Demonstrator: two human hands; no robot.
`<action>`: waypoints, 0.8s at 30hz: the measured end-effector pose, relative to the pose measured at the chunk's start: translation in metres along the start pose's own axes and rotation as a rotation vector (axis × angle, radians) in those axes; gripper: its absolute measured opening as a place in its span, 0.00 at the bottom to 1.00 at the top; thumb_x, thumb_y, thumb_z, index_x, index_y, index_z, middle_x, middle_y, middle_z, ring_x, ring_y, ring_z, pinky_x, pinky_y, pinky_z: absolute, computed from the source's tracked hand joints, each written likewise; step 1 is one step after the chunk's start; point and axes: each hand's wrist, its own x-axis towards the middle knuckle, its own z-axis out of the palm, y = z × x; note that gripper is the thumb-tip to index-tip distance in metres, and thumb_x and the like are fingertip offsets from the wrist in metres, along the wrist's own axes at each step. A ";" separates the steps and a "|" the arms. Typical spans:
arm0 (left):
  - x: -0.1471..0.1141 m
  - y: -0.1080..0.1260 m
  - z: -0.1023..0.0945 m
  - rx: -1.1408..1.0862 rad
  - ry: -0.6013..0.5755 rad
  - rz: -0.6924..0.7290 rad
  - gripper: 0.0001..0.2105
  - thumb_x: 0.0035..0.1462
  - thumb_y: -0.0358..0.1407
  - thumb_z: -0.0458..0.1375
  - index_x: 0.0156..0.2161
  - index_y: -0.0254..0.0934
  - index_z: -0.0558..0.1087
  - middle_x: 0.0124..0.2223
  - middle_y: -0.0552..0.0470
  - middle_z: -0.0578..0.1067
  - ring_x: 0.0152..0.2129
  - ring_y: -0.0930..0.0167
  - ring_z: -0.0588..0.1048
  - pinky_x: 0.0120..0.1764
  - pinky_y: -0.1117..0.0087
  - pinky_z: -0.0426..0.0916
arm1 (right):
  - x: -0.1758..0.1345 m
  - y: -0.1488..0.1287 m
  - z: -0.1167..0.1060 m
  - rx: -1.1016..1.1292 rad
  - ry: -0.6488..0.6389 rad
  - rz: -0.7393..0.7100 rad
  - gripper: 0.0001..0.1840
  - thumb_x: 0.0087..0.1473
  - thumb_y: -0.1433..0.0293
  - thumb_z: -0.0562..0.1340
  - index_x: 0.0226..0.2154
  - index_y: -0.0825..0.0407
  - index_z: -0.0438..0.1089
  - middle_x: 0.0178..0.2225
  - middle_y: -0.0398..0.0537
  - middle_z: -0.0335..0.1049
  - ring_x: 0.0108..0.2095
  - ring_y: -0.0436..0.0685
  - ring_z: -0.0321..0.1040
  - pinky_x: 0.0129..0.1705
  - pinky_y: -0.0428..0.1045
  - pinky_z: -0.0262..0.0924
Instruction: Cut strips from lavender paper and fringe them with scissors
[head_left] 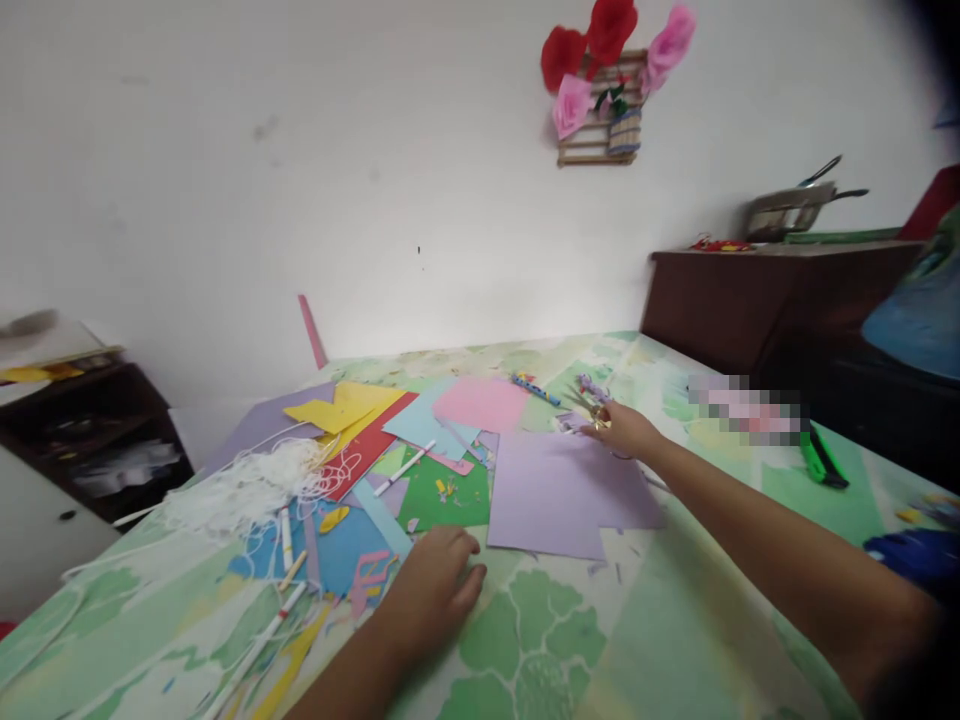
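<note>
My right hand (628, 432) reaches over the far side of the table, its fingers closed around the handles of a pair of scissors (589, 408). The scissors' blades point away from me, to the upper left. Just in front of that hand lies a large lilac paper sheet (551, 490) with a notch at its lower right corner. Left of the sheet, my left hand (442, 575) rests on the tablecloth, fingers slightly bent and thumb apart, holding nothing. A green paper sheet (450, 500) lies just beyond it. Beside the scissors is a blue patterned pen (536, 388).
White string (247, 480) is heaped at the left, near yellow paper (356, 405), red paper (379, 435) and blue paper (349, 550). Markers and paper scraps are scattered around. A green box cutter (823, 458) lies at the right. A dark cabinet (720, 300) adjoins the back right corner.
</note>
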 end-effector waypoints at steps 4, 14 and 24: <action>0.026 0.014 0.002 0.192 -0.140 0.163 0.21 0.48 0.43 0.46 0.46 0.34 0.61 0.49 0.42 0.63 0.46 0.63 0.59 0.47 0.62 0.51 | -0.020 -0.006 0.006 -0.031 -0.072 -0.141 0.23 0.29 0.55 0.62 0.26 0.53 0.63 0.29 0.50 0.65 0.31 0.56 0.61 0.28 0.46 0.49; 0.144 0.010 0.036 0.304 -0.217 -0.003 0.34 0.45 0.52 0.46 0.52 0.27 0.52 0.53 0.34 0.55 0.49 0.59 0.56 0.46 0.61 0.55 | -0.077 -0.008 -0.008 0.039 -0.022 -0.097 0.24 0.37 0.50 0.54 0.31 0.52 0.60 0.32 0.48 0.64 0.30 0.55 0.61 0.27 0.46 0.50; 0.130 0.011 0.045 0.320 -0.247 0.033 0.15 0.51 0.36 0.49 0.45 0.34 0.61 0.44 0.47 0.65 0.37 0.69 0.67 0.37 0.61 0.63 | -0.135 0.026 -0.012 0.137 0.008 0.163 0.23 0.40 0.49 0.51 0.29 0.52 0.58 0.33 0.49 0.65 0.30 0.53 0.62 0.26 0.45 0.51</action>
